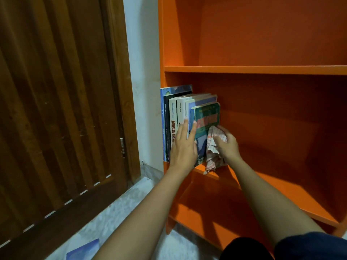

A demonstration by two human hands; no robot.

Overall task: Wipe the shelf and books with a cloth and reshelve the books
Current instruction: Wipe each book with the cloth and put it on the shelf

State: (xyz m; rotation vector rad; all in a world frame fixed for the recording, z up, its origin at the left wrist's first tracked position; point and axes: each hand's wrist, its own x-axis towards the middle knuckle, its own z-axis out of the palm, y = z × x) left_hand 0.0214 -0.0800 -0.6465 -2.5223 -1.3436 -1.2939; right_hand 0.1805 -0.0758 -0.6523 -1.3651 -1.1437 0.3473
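We see a big orange shelf (262, 70) next to a white wall (144, 53) and a brown wooden door (56, 109). A row of books (173, 117) stands up straight at the left end of the middle board, right against the side of the shelf. The last one on the right is a green book (207, 115), and it touches the book beside it. The left hand (183, 147) lies flat on the front of the row. Its fingers are straight and close together, and the tips reach a white spine and the edge of the green book. The right hand (228, 145) is just to the right of the green book. Its fingers are curled tight around a cloth (213, 147) with little red and white checks. The cloth is bunched up and touches the green book's cover, and one end hangs down over the front edge of the board. Down on the pale floor (122, 222), near the door, we see the corner of a blue book (84, 249).
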